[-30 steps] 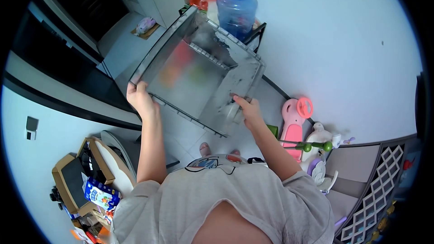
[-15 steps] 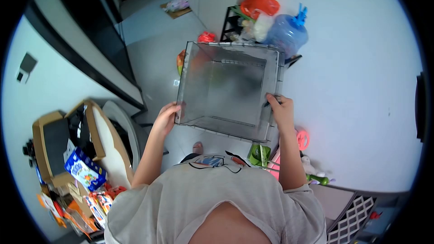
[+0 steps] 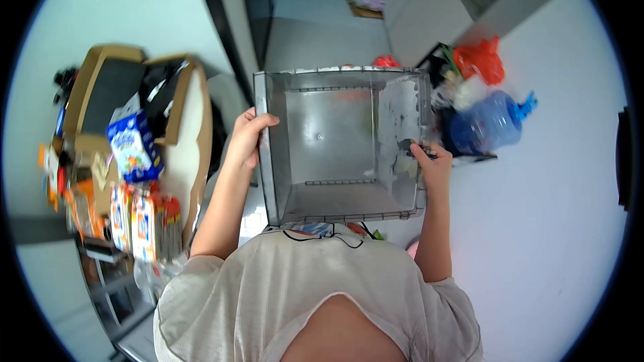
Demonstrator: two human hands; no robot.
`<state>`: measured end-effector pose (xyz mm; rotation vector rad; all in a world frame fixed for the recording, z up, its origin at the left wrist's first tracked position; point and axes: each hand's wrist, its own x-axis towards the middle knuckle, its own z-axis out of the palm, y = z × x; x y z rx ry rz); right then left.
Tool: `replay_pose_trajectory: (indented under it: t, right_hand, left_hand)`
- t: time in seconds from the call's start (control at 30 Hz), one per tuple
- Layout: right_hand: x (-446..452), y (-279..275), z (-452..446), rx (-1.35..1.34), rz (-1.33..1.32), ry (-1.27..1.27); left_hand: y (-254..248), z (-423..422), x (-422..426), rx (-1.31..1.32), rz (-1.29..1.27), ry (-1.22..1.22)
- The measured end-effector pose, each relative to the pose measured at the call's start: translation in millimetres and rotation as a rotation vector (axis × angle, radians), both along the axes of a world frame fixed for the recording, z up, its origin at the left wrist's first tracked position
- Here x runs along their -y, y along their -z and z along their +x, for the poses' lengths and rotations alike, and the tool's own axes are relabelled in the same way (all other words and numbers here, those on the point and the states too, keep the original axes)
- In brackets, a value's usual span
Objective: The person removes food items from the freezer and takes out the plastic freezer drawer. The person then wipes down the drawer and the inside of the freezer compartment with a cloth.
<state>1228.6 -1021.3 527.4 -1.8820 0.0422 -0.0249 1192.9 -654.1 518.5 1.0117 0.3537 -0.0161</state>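
Note:
A see-through grey plastic bin (image 3: 332,147) is held up in front of my chest, its open side facing me. My left hand (image 3: 249,137) is closed on its left rim, thumb over the edge. On the right side, my right hand (image 3: 433,159) grips the opposite wall near its middle. By the right thumb is a small dark patch that I cannot make out. The bin's right inner wall (image 3: 401,121) has whitish, smudged marks. My right fingertips are partly hidden behind the rim.
To the left, a table (image 3: 191,154) carries an open cardboard box (image 3: 87,100), a blue packet (image 3: 136,144) and orange-white packs (image 3: 147,224). At right stand a blue water jug (image 3: 486,124) and a red plastic bag (image 3: 479,62). A corridor floor (image 3: 308,20) runs ahead.
My view has swung left, so the surroundings have shifted right. The bin has turned and tilted, its inside now facing me more squarely. Both hands keep hold of it.

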Motion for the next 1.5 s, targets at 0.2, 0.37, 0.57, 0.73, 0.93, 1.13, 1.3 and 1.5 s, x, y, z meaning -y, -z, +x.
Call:
replay_pose_trajectory:
  t: [0.2,0.37,0.57,0.73,0.93,1.13,1.3,1.5]
  right_hand:
    - [-11,17,57,0.074,0.397,-0.102]
    - [-7,70,95,-0.092,0.562,-0.065]
    - [-42,158,51,-0.117,-0.456,-0.894]
    - [-147,119,0,-0.201,-0.461,-1.242]
    - [-255,66,-62,-0.24,-0.25,-1.507]
    - [-356,23,-188,-0.327,-0.064,-1.672]
    - [-443,5,-295,-0.469,0.073,-1.834]
    - [-555,48,-418,-0.272,-0.024,-1.796]
  left_hand:
    - [-38,-109,-22,0.005,0.152,-0.436]
    - [-57,-222,-21,-0.086,0.397,-0.854]
    - [-78,-365,-8,-0.24,0.582,-1.31]
    - [-75,-466,14,-0.369,0.545,-1.655]
    - [-38,-584,14,-0.511,0.439,-1.926]
    - [18,-707,-25,-0.501,0.276,-2.154]
    - [50,-779,-66,-0.514,0.188,-2.18]
    - [76,-836,-110,-0.546,0.132,-2.189]
